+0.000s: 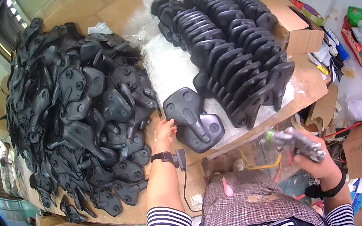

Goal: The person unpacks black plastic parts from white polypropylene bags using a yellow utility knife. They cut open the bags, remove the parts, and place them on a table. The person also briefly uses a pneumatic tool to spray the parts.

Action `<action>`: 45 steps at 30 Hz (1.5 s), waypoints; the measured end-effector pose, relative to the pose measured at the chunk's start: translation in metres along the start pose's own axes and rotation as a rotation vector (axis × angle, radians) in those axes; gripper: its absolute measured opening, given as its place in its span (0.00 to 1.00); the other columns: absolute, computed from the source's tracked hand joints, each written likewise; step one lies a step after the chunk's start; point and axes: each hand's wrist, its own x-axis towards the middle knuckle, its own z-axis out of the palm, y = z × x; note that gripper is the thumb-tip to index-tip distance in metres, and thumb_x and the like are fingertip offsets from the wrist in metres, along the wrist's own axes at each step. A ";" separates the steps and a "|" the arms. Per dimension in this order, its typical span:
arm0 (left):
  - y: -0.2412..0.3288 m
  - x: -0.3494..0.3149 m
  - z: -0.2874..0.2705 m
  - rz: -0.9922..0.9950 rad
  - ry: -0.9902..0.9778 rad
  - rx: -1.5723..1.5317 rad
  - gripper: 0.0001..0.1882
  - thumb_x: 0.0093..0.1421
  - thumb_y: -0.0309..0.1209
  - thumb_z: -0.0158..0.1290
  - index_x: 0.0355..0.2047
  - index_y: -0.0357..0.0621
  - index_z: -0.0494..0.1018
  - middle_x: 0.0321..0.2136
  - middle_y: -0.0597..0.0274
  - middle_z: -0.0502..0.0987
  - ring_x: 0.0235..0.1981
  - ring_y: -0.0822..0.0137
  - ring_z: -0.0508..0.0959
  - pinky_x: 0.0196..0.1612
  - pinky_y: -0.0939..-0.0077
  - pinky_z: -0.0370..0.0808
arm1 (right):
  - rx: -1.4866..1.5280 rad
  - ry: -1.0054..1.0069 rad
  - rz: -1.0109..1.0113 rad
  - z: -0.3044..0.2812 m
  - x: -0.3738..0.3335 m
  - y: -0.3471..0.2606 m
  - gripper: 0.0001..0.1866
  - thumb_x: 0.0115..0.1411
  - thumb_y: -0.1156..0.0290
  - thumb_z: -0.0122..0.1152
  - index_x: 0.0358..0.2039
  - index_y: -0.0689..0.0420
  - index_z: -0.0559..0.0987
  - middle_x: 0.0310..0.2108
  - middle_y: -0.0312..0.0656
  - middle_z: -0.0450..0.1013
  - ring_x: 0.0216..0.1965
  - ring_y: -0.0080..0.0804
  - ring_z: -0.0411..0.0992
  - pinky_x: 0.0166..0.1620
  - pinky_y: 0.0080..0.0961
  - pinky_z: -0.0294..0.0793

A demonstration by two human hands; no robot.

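My left hand is closed at the left edge of a black moulded plastic part, which has a broad head with round holes and a narrow stem. That part overlaps a second black part near the table's front edge. Off the table to the right, my right hand is wrapped round a silver hand-held air tool with a green ring at its front end. The tool is blurred, so its tip is hard to make out.
A large heap of black plastic parts covers the table's left side. Rows of similar parts stand nested at the back right. Cardboard boxes flank the table, and a yellow hose hangs below its edge. My left wrist carries a cabled device.
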 end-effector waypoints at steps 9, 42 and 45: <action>0.021 -0.033 0.013 0.177 -0.152 -0.250 0.10 0.58 0.23 0.50 0.40 0.41 0.65 0.35 0.58 0.73 0.29 0.63 0.76 0.30 0.68 0.78 | -0.096 -0.005 0.133 -0.020 -0.027 0.009 0.34 0.49 0.68 0.65 0.55 0.64 0.64 0.36 0.40 0.73 0.36 0.25 0.71 0.42 0.25 0.71; 0.023 -0.122 -0.095 0.414 -0.228 -0.445 0.17 0.56 0.21 0.51 0.47 0.35 0.68 0.44 0.57 0.75 0.46 0.64 0.74 0.52 0.67 0.69 | -0.099 -0.085 0.088 -0.004 0.012 0.006 0.29 0.51 0.72 0.64 0.53 0.65 0.67 0.35 0.36 0.72 0.35 0.20 0.69 0.41 0.20 0.70; 0.020 -0.125 -0.161 0.514 -0.085 -0.453 0.20 0.55 0.21 0.51 0.49 0.34 0.67 0.47 0.55 0.72 0.48 0.61 0.72 0.54 0.65 0.67 | -0.049 -0.074 0.052 -0.005 0.015 0.010 0.31 0.51 0.70 0.65 0.54 0.65 0.65 0.33 0.36 0.72 0.34 0.20 0.69 0.39 0.19 0.69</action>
